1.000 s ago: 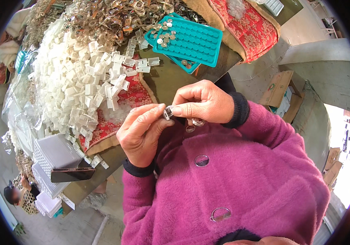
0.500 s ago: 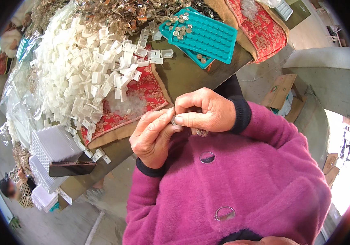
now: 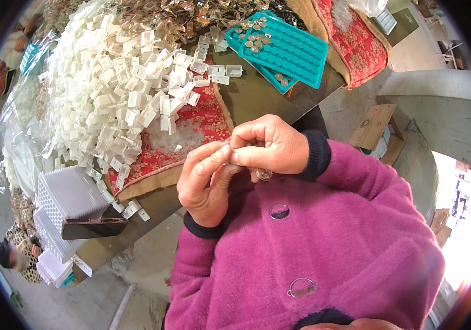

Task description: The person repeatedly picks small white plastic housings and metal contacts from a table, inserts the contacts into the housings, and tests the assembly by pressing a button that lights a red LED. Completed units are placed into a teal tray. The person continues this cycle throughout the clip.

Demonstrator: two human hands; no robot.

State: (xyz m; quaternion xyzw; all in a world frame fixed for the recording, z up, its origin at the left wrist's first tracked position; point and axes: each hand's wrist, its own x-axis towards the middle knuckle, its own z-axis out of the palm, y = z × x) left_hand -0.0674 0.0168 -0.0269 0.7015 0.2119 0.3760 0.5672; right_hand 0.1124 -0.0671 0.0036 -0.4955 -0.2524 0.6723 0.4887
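Fingers of the left hand [image 3: 201, 181] and right hand [image 3: 277, 144] pinch around something small they hide from me, well apart from the teal tray [image 3: 298, 49], I'd guess light, stiff and slick, best held by its edges.

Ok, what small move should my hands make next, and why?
I'd probably ease your left hand back slightly, keeping your right hand steady. The fingers of both hands meet at the tips and hide whatever may be between them, so a small gap would likely let you check it.
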